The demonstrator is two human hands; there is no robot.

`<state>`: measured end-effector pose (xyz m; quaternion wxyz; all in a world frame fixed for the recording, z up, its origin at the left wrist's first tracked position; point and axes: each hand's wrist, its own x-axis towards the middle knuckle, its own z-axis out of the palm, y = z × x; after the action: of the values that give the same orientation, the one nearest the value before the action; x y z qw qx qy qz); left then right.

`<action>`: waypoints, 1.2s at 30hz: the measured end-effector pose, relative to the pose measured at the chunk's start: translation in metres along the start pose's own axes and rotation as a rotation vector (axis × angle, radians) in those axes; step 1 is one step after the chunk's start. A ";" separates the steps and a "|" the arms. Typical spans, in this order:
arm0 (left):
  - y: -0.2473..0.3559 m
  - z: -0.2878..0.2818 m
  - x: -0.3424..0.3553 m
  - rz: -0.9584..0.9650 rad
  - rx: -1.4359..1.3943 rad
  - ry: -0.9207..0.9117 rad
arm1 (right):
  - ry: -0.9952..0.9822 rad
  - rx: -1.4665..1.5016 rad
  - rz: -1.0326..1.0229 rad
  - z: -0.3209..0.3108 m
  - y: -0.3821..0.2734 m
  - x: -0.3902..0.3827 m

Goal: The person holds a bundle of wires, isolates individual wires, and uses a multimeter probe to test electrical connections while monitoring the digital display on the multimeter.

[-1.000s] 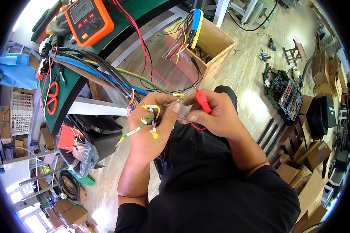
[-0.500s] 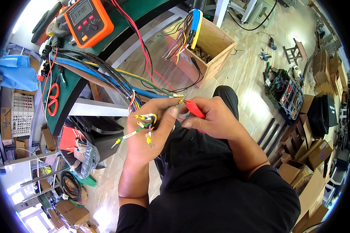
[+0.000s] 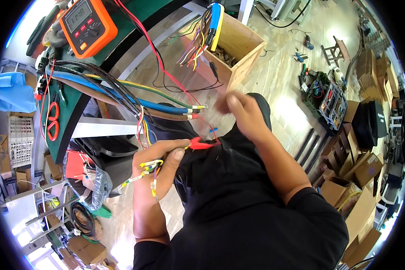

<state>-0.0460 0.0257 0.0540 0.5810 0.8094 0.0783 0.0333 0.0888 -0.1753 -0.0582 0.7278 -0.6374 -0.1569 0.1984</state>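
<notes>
My left grip pinches a wire beside a red clip; right grip blurry, can't tell. Cables clutter 10 o'clock, wooden box 1.

Red clip, nose at yellow wire tip, left hand
Clip near level, nose left, red lead off right end. Other wires: white sleeves, yellow ends, fanned out.

At the bottom centre of the frame I see a black shirt, its left sleeve and right sleeve both short. Above it, mid-frame, I make out black, creased trousers. The left hand and right hand are bare, the right one's fingers blurred.
</notes>
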 end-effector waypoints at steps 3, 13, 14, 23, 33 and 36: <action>-0.001 0.001 0.002 0.020 -0.057 0.033 | 0.323 -0.352 -0.028 -0.009 0.032 0.037; -0.003 -0.003 0.009 0.007 -0.052 0.056 | 0.165 -0.757 -0.185 -0.027 0.068 0.106; -0.004 -0.001 0.010 -0.009 -0.069 0.067 | 0.154 -0.829 -0.210 -0.030 0.072 0.102; -0.031 0.020 0.032 0.136 -0.095 0.153 | 0.134 -0.767 -0.194 -0.034 0.054 0.059; -0.045 0.043 0.093 -0.292 -0.503 0.282 | 0.022 -0.809 -0.093 -0.039 0.042 0.047; -0.053 0.047 0.109 -0.342 -0.527 0.272 | -0.031 -0.840 -0.078 -0.042 0.041 0.044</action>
<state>0.0638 0.0166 -0.0149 0.7516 0.5949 0.2781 0.0622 0.1431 -0.1855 -0.1061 0.4092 -0.8692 -0.2592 0.0990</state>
